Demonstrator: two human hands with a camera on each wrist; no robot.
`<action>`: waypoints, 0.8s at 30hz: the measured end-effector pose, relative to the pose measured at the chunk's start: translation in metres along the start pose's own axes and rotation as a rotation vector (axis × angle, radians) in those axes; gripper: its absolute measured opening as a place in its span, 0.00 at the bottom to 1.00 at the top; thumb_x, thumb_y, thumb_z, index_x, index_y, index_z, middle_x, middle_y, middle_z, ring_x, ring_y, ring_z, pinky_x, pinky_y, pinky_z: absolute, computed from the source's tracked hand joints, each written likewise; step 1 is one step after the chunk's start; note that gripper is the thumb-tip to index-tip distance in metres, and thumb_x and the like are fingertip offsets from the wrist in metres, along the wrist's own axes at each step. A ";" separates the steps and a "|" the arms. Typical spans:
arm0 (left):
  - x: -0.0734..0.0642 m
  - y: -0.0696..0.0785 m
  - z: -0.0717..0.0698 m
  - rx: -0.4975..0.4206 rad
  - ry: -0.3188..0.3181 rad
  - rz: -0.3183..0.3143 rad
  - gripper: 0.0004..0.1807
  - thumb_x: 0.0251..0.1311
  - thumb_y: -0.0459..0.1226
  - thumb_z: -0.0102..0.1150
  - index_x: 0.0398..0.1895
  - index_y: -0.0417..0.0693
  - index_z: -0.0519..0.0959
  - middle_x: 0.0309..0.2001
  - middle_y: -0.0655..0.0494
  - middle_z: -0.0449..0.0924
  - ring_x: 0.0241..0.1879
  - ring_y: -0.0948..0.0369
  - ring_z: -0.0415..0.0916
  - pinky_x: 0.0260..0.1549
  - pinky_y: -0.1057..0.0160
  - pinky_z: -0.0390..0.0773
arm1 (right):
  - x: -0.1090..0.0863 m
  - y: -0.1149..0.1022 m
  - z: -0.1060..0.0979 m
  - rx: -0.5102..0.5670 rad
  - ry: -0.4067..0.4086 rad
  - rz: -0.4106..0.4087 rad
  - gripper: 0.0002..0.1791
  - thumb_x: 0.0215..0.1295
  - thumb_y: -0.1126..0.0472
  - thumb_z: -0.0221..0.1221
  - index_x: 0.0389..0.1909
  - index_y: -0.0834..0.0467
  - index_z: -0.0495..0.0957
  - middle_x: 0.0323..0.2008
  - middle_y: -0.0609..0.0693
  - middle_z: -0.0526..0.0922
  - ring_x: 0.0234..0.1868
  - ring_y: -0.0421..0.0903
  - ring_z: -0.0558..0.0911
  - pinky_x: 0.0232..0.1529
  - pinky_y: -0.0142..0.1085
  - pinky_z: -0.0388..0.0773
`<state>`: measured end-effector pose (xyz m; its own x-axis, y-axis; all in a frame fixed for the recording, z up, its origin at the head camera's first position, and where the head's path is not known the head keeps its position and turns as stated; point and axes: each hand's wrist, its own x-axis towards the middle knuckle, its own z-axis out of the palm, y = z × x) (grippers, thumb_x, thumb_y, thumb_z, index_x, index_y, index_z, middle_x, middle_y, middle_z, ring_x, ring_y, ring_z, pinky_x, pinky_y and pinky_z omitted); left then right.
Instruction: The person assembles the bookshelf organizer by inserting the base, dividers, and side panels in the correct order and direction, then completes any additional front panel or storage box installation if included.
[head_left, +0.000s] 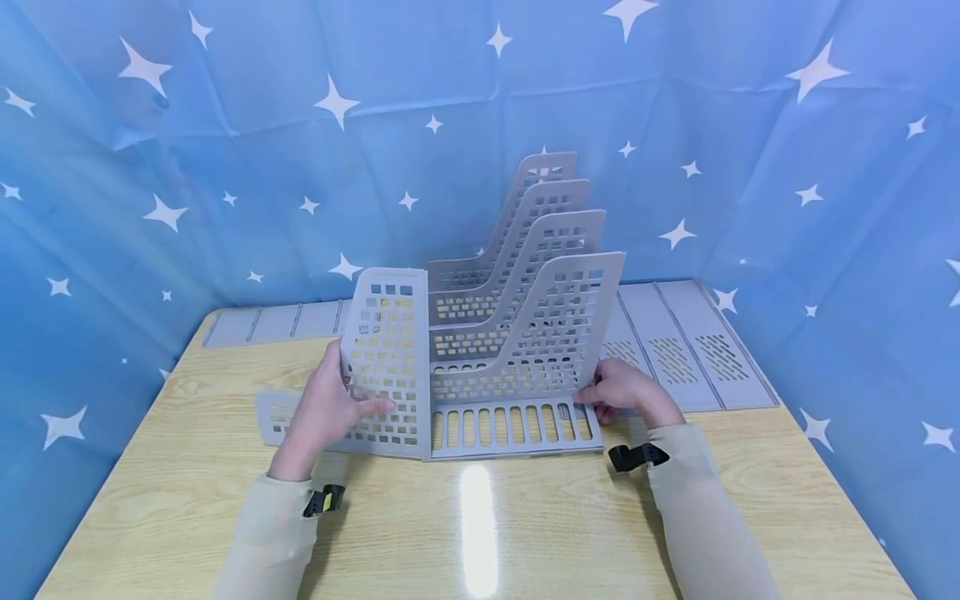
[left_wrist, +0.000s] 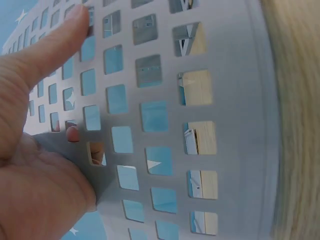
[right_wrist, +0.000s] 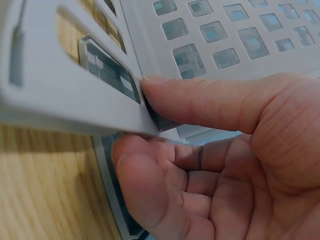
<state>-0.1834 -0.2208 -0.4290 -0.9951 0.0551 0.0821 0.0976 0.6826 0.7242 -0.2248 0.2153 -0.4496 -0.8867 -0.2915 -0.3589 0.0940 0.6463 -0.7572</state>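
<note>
On the table [head_left: 592, 525], four dividers [head_left: 516, 354] stand one behind another, between a panel [head_left: 422, 367] left and flat sheets [head_left: 682, 312] right.

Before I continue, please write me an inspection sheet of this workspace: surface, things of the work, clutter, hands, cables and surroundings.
Surface: light wood-grain table, with a bright reflection in front of the grey parts.
Work things: four perforated dividers stand in a stepped row; a slotted base shows at their foot. A perforated left panel stands beside them. Flat grey panels lie at right, others at back left.
Clutter: nothing seen beyond these parts.
Left hand: grips the left panel.
Right hand: thumb and fingers pinch the slotted base's right side.
Cables: nothing seen.
Surroundings: blue cloth with white stars.
</note>
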 end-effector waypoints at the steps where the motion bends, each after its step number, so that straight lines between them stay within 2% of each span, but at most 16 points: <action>1: -0.002 0.000 0.000 0.013 0.012 0.004 0.51 0.41 0.46 0.86 0.64 0.40 0.62 0.41 0.48 0.70 0.39 0.51 0.69 0.38 0.55 0.72 | -0.001 0.000 0.001 -0.008 0.007 0.006 0.19 0.69 0.64 0.66 0.54 0.73 0.78 0.27 0.56 0.84 0.21 0.45 0.81 0.27 0.41 0.83; 3: -0.007 0.001 0.000 0.031 0.031 0.011 0.43 0.42 0.46 0.86 0.52 0.40 0.63 0.37 0.49 0.65 0.35 0.52 0.65 0.33 0.58 0.68 | -0.006 -0.001 0.002 -0.021 0.023 0.016 0.18 0.69 0.62 0.65 0.52 0.72 0.79 0.28 0.56 0.85 0.22 0.46 0.83 0.28 0.42 0.84; 6: -0.014 -0.002 -0.005 0.018 0.032 0.010 0.38 0.45 0.47 0.84 0.44 0.43 0.63 0.33 0.49 0.63 0.31 0.54 0.62 0.29 0.59 0.65 | -0.015 -0.004 0.003 -0.039 0.043 0.023 0.18 0.71 0.60 0.64 0.49 0.72 0.79 0.31 0.58 0.85 0.26 0.48 0.85 0.31 0.44 0.86; 11: -0.020 -0.018 -0.024 -0.094 -0.014 0.110 0.30 0.54 0.40 0.79 0.57 0.43 0.76 0.36 0.50 0.81 0.32 0.59 0.76 0.30 0.62 0.76 | -0.032 -0.010 0.006 -0.037 0.035 0.013 0.15 0.74 0.61 0.60 0.45 0.73 0.79 0.35 0.61 0.85 0.32 0.49 0.86 0.35 0.44 0.87; 13: -0.023 -0.024 -0.031 -0.159 -0.052 0.161 0.24 0.56 0.35 0.77 0.56 0.41 0.81 0.39 0.49 0.85 0.34 0.61 0.80 0.31 0.63 0.80 | -0.038 -0.011 0.008 -0.037 0.026 0.014 0.14 0.75 0.61 0.59 0.44 0.72 0.78 0.35 0.61 0.84 0.32 0.49 0.86 0.36 0.43 0.87; 16: -0.026 -0.028 -0.039 -0.256 -0.148 0.199 0.15 0.57 0.29 0.74 0.48 0.37 0.86 0.42 0.46 0.87 0.38 0.64 0.83 0.35 0.63 0.83 | -0.044 -0.011 0.011 -0.041 0.023 0.016 0.14 0.75 0.61 0.59 0.45 0.72 0.78 0.35 0.61 0.83 0.33 0.49 0.85 0.36 0.44 0.87; 18: -0.027 -0.028 -0.041 -0.303 -0.223 0.202 0.11 0.58 0.29 0.73 0.44 0.35 0.88 0.43 0.45 0.88 0.39 0.64 0.85 0.37 0.63 0.84 | -0.047 -0.012 0.013 -0.052 0.029 0.021 0.15 0.75 0.60 0.59 0.46 0.72 0.78 0.35 0.60 0.83 0.33 0.49 0.85 0.36 0.44 0.87; 21: -0.029 -0.025 -0.039 -0.347 -0.306 0.197 0.11 0.59 0.29 0.72 0.45 0.34 0.88 0.44 0.44 0.89 0.41 0.63 0.87 0.42 0.63 0.84 | -0.049 -0.012 0.014 -0.066 0.036 0.025 0.16 0.75 0.59 0.59 0.47 0.72 0.78 0.34 0.60 0.82 0.32 0.49 0.85 0.36 0.44 0.87; 24: -0.026 -0.020 -0.031 -0.360 -0.347 0.209 0.12 0.60 0.30 0.72 0.46 0.35 0.88 0.45 0.45 0.90 0.43 0.62 0.87 0.44 0.64 0.84 | -0.048 -0.012 0.015 -0.072 0.038 0.034 0.16 0.75 0.58 0.60 0.47 0.71 0.79 0.34 0.59 0.83 0.31 0.49 0.86 0.36 0.44 0.87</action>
<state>-0.1585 -0.2578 -0.4244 -0.8949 0.4419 0.0627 0.2326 0.3420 0.9105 -0.1771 0.2110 -0.4315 -0.9001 -0.2425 -0.3620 0.0927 0.7051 -0.7030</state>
